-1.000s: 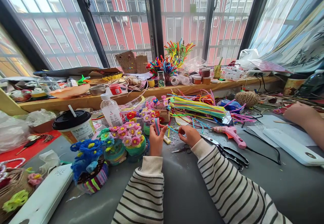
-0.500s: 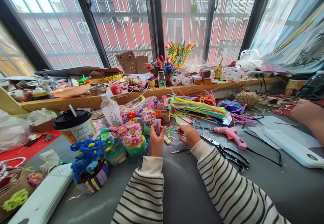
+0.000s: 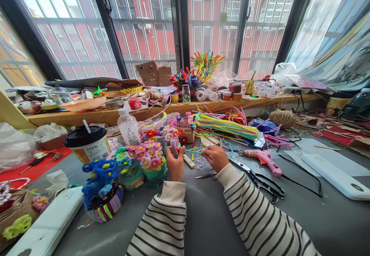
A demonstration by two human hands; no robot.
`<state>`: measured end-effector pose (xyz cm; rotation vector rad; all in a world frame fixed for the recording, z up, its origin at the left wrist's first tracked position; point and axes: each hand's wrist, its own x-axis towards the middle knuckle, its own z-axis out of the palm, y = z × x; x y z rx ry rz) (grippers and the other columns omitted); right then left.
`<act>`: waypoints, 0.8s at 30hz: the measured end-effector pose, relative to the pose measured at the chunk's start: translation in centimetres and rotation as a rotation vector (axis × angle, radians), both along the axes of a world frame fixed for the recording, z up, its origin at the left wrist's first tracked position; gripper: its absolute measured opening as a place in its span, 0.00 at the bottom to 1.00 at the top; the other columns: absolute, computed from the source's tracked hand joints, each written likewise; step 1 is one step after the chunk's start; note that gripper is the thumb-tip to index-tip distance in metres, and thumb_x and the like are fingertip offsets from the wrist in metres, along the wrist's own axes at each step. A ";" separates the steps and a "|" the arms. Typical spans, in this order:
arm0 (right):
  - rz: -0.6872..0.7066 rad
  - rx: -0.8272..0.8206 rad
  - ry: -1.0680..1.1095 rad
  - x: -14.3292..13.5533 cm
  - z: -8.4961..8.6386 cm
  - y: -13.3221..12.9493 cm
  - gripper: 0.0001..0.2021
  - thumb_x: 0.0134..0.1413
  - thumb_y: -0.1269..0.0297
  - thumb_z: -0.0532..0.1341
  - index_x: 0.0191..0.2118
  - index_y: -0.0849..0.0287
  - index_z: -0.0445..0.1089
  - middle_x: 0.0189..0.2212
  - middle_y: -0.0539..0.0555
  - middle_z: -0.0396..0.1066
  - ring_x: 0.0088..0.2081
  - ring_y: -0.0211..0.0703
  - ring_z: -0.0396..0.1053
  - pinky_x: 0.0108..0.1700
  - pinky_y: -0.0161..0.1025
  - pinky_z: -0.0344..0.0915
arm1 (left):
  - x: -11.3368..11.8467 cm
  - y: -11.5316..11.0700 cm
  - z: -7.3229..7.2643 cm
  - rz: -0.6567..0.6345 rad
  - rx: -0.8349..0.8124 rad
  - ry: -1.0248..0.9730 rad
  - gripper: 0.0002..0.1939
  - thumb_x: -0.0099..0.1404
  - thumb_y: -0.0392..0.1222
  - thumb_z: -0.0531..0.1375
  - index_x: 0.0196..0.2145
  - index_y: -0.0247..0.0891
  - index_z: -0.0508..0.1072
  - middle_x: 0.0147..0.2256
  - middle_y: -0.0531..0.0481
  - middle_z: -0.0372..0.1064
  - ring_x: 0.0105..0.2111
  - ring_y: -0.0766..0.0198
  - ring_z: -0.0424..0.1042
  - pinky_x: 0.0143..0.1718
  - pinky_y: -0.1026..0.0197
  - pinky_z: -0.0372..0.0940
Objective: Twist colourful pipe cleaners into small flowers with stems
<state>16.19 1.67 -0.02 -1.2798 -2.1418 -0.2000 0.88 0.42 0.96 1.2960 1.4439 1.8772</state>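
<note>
My left hand [image 3: 175,166] is closed around a small pink and blue wrapped piece [image 3: 175,147], which stands up above the fingers. In a pinch, my right hand [image 3: 216,158] holds a light blue pipe cleaner [image 3: 194,151] that stretches across to the left hand. A small white and yellow stick [image 3: 189,161] lies on the table between the hands. Small scissors [image 3: 206,174] rest just below the right hand. To the left are pink flowers [image 3: 152,154] on a wrapped pot and blue flowers [image 3: 101,175] on a striped pot.
Large black-handled scissors [image 3: 261,181] and a pink glue gun [image 3: 267,162] lie right of my right hand. Behind are a bundle of pipe cleaners [image 3: 228,125] and a twine ball [image 3: 282,119]. A bottle [image 3: 128,128] and a lidded cup [image 3: 88,144] stand at the left.
The other person's hand at the right edge has left the view. My right hand has shifted slightly left, and the blue strand between my hands shows more clearly. The view has tilted slightly.
</note>
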 end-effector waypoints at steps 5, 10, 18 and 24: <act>-0.089 -0.042 -0.003 0.9 0.0 0.3 0.07 0.47 0.65 0.56 0.32 0.54 0.71 0.27 0.52 0.69 0.32 0.41 0.63 0.33 0.36 0.55 | -0.2 -0.2 0.0 0.151 0.033 0.053 0.13 0.49 0.49 0.55 0.27 0.40 0.55 0.24 0.53 0.60 0.25 0.65 0.64 0.31 0.62 0.59; -0.173 -0.085 0.015 1.6 -0.1 0.6 0.08 0.48 0.65 0.54 0.31 0.55 0.71 0.27 0.53 0.69 0.32 0.41 0.63 0.33 0.35 0.56 | -0.1 -0.6 0.3 0.243 0.043 0.100 0.12 0.50 0.49 0.54 0.26 0.40 0.55 0.25 0.52 0.60 0.26 0.64 0.64 0.32 0.61 0.59; -0.205 -0.251 0.205 2.1 -0.2 1.0 0.14 0.47 0.58 0.53 0.22 0.59 0.71 0.23 0.55 0.69 0.28 0.41 0.64 0.31 0.36 0.57 | -0.3 -0.6 0.4 0.229 0.114 -0.007 0.12 0.50 0.47 0.54 0.26 0.40 0.54 0.26 0.52 0.60 0.26 0.66 0.65 0.32 0.61 0.60; 0.236 -0.658 0.826 0.1 -0.2 0.6 0.16 0.37 0.56 0.59 0.34 0.59 0.69 0.24 0.51 0.69 0.25 0.36 0.64 0.28 0.34 0.61 | 0.3 -0.3 0.5 -0.036 0.051 -0.195 0.13 0.47 0.45 0.57 0.26 0.39 0.55 0.24 0.56 0.58 0.24 0.67 0.66 0.30 0.63 0.62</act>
